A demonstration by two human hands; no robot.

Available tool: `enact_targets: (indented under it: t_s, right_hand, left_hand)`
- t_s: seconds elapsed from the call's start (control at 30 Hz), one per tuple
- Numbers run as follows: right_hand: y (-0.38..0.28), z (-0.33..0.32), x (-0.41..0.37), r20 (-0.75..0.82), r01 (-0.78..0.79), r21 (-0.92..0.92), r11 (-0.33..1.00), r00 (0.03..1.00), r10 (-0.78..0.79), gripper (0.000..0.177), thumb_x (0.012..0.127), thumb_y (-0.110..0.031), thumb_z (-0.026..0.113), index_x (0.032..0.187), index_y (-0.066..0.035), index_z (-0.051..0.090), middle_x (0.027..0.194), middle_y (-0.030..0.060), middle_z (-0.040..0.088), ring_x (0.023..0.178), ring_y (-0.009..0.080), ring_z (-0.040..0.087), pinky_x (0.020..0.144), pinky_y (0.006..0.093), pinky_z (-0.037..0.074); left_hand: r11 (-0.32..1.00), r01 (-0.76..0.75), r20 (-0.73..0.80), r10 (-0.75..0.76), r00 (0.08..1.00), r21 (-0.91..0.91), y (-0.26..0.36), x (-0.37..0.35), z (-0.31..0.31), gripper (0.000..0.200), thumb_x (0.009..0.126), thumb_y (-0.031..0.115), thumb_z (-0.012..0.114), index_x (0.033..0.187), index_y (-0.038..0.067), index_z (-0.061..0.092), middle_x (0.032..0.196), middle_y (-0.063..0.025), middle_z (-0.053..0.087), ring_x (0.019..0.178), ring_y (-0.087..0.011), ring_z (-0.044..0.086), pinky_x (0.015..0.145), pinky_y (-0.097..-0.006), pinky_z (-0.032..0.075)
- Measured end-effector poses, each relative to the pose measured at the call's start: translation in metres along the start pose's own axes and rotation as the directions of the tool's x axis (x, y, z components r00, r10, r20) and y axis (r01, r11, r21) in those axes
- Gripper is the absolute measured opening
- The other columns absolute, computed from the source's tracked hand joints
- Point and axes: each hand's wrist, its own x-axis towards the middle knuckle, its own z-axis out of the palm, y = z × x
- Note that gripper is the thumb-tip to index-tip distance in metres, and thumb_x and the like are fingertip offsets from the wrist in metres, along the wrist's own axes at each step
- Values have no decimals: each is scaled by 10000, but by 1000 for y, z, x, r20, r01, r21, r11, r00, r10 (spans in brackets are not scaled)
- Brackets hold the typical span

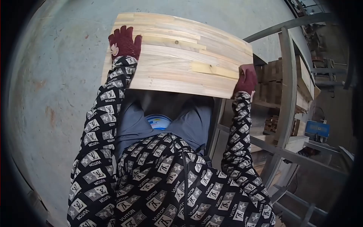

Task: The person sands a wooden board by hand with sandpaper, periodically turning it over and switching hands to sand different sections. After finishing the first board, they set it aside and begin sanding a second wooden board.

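Note:
A wide board of glued pale wood strips lies across in front of my knees, with a few yellower strips and a small knot. My left hand, in a dark red knitted glove, rests flat on the board's left part with its fingers spread. At the board's right edge is my right hand, in the same kind of glove, its fingers wrapped round the edge and partly hidden.
On the right stands a grey metal frame with stacked wood blocks behind its bars. A blue box is farther right. Below the board, a blue and white round lid shows between my knees. Grey floor lies left.

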Motion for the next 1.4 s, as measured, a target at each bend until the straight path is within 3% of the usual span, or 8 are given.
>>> enact_targets:
  t_s: [0.07,0.17,0.2,0.33,0.7,0.83,1.1,1.4]
  right_hand:
    - [-1,30,-8,21,70,-154,986,997,-68,286,973,-226,602,1141,-9,682,1206,239,637,1131,419,575,1040,504,405]
    - [-114,72,-40,209,-111,268,957,976,54,367,1006,-186,486,1315,-14,587,1363,238,551,1333,399,453,1158,503,295]
    - [-147,93,-65,178,224,130,966,953,-245,406,976,-180,517,1332,9,561,1387,243,528,1353,419,425,1166,527,270]
    - [-282,-2,-63,265,341,583,738,778,-569,456,774,-149,695,1200,-34,577,1276,187,548,1264,378,468,1097,501,351]
    - [13,-44,-60,-51,15,91,996,999,-10,245,925,-147,654,1125,-8,687,1153,209,662,1119,428,574,986,526,429]
    - [-3,0,-57,24,-31,-100,995,999,34,326,971,-230,622,1199,0,657,1251,238,616,1200,422,553,1084,489,373]
    - [-259,-4,-49,223,300,563,770,842,-492,429,793,-187,688,1185,-37,597,1213,200,594,1202,410,513,1058,498,369]
    - [-19,21,0,49,52,168,984,997,-61,306,936,-172,641,1174,17,672,1242,257,632,1216,406,556,1059,474,414]
  left_hand:
    - [1000,3,-13,-3,1000,18,-2,1,4,449,895,363,626,1229,64,609,1266,-115,590,1115,-317,550,965,-475,415]
    - [999,-1,-14,1,1000,32,-3,1,5,450,897,370,621,1226,63,610,1261,-115,590,1115,-318,550,966,-476,415]
    - [1000,-10,-22,10,1000,14,-3,0,4,447,896,367,618,1221,60,612,1251,-121,596,1109,-323,553,959,-481,420]
    - [999,-37,-52,35,998,-32,-7,-1,9,440,893,351,619,1219,56,619,1261,-134,603,1093,-339,560,951,-487,429]
    - [999,-20,-88,24,996,48,-9,-2,20,428,909,354,613,1229,70,629,1246,-117,610,1110,-319,567,967,-475,432]
    - [996,-9,-64,15,998,88,-6,0,19,427,915,356,609,1234,72,628,1251,-116,610,1111,-320,568,972,-475,431]
    - [999,-26,-68,29,997,45,-8,2,14,424,901,383,608,1200,84,630,1222,-96,611,1105,-298,563,959,-476,424]
    - [999,-15,-56,17,998,38,-5,-1,11,432,883,337,625,1219,65,619,1243,-125,604,1113,-325,560,961,-482,423]
